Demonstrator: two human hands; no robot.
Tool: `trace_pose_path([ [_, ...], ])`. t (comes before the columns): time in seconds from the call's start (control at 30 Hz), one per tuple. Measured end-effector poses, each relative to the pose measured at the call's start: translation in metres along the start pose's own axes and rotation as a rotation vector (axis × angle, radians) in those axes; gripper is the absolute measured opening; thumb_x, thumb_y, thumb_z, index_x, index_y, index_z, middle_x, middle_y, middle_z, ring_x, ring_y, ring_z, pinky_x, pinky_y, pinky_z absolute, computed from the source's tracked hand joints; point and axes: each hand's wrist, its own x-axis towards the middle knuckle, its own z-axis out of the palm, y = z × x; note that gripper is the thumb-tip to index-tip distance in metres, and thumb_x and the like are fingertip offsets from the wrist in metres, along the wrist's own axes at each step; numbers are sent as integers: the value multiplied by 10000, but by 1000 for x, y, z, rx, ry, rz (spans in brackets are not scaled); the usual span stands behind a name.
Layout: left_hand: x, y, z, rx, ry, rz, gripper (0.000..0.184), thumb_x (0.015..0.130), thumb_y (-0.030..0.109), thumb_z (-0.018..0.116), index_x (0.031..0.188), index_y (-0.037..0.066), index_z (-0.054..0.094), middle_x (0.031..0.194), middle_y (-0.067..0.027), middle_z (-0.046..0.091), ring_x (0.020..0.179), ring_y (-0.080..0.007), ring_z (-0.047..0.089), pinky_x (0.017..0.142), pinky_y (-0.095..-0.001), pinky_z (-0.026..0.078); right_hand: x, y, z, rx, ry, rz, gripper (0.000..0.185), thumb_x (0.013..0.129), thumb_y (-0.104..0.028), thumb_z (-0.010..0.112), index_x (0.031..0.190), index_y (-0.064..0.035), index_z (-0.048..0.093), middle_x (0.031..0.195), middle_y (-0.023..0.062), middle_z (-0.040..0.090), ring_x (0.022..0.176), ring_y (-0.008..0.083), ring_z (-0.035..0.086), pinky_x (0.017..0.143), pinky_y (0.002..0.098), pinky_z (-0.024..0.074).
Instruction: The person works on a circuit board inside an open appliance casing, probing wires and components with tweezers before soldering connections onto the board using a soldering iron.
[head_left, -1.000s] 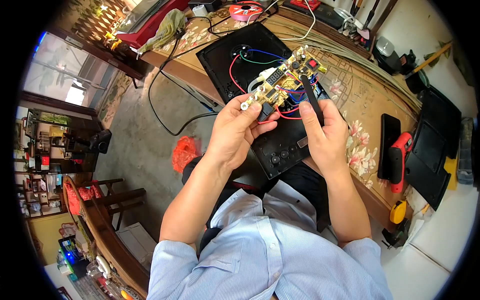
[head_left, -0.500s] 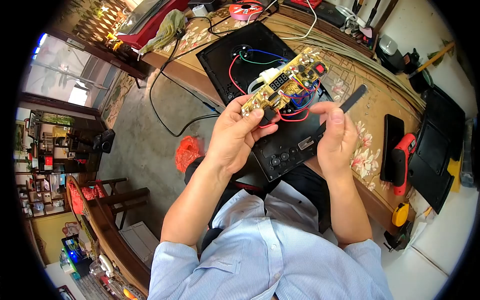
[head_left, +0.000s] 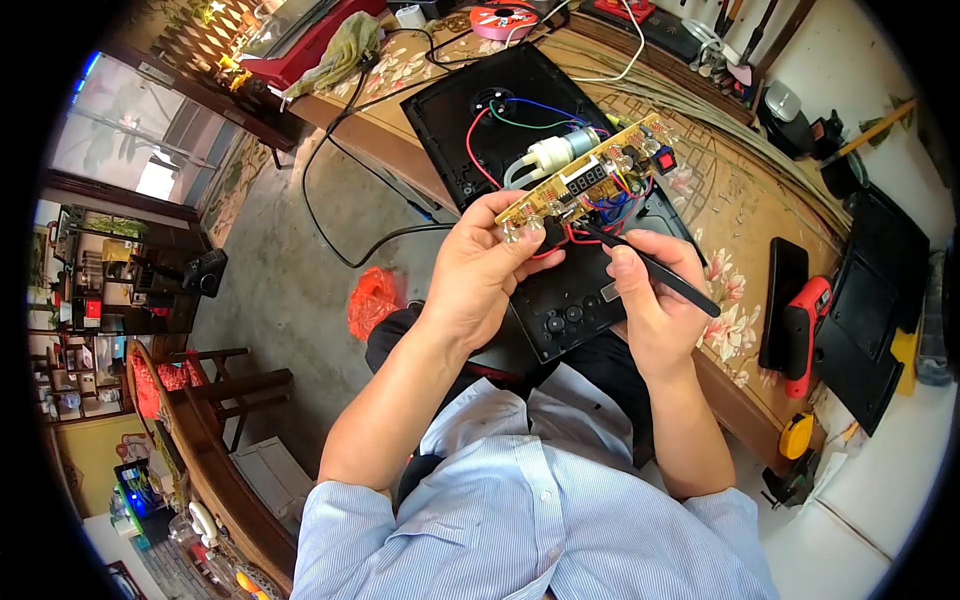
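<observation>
My left hand (head_left: 472,278) grips the near end of a yellow circuit board (head_left: 545,192) between thumb and fingers. The board is tilted and carries a four-digit display (head_left: 587,180), a red switch (head_left: 664,159) and several coloured wires. Pinched in my right hand (head_left: 660,310) are black tweezers (head_left: 688,287), their tips at the wires by the board's lower edge. Whether the tips touch a wire I cannot tell. Beneath lies an opened black casing (head_left: 450,105), with a white-and-silver pump (head_left: 562,150) behind the board.
Right of my hands lie a black phone (head_left: 784,290), a red-and-black tool (head_left: 806,335) and a yellow tape measure (head_left: 797,436). A black panel (head_left: 868,305) leans by the wall. A black cable (head_left: 312,200) hangs off the table's left side.
My right hand has turned the tweezers so their tips point at the board, their back end now toward me. The board has shifted slightly right and down.
</observation>
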Motion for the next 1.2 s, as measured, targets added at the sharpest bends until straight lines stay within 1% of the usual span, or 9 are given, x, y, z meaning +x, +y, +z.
trace_pose_path([
  [0.23,1,-2,-2,-12,-14,7,293,900,12,584,1173,55,487,1113,-52,584,985,-139,590,856,-368,552,1,2,2,-11,-20,-13,188,862,-65,683,1018,5,605,877,33,629,746,64,562,668,204,463],
  [0.3,1,-3,-3,-10,-22,25,309,900,-3,565,1193,42,479,1140,-82,597,1006,-172,614,856,-385,566,3,1,2,-13,-26,-2,181,870,-67,673,1019,8,603,872,33,629,745,62,562,670,203,463],
  [0.47,1,-3,-3,4,-7,17,306,902,1,565,1192,40,477,1141,-88,596,1005,-178,614,853,-384,567,3,1,2,6,-41,-13,181,892,-78,648,1030,20,584,866,52,639,746,71,574,678,208,470],
  [0.53,2,-3,-3,6,-6,14,304,903,3,564,1193,39,476,1141,-89,595,1004,-180,614,851,-384,567,4,-3,4,114,-28,72,184,900,-85,637,1036,18,566,878,81,651,763,92,600,682,220,484],
  [0.63,1,-2,-2,13,-2,10,300,906,8,563,1191,35,474,1140,-90,593,1005,-189,616,849,-383,568,6,-3,3,157,-19,131,186,908,-101,628,1037,13,555,888,102,660,776,115,625,685,232,497],
  [0.97,4,2,1,44,42,-24,318,926,120,576,1194,2,453,1129,-133,598,964,-238,648,809,-357,576,10,-5,6,193,-4,166,218,906,-117,634,1053,17,547,889,99,659,777,129,629,692,239,500],
  [1.07,4,4,1,43,53,-34,326,933,144,570,1199,0,448,1127,-143,602,955,-253,657,786,-339,581,9,-7,10,177,38,149,222,891,-94,650,1060,16,559,889,85,656,778,120,622,703,234,495],
  [1.13,4,3,2,41,58,-36,327,936,150,567,1200,1,447,1126,-145,605,955,-257,659,775,-331,584,7,6,7,-15,-31,-33,212,872,-68,669,1047,14,581,897,65,653,764,102,615,701,221,491],
  [1.2,5,4,1,26,48,-37,325,936,155,567,1199,3,454,1130,-143,603,956,-252,659,776,-329,583,7,8,6,-98,-28,-66,186,851,-47,686,1007,17,606,897,62,659,752,101,625,686,221,500],
])
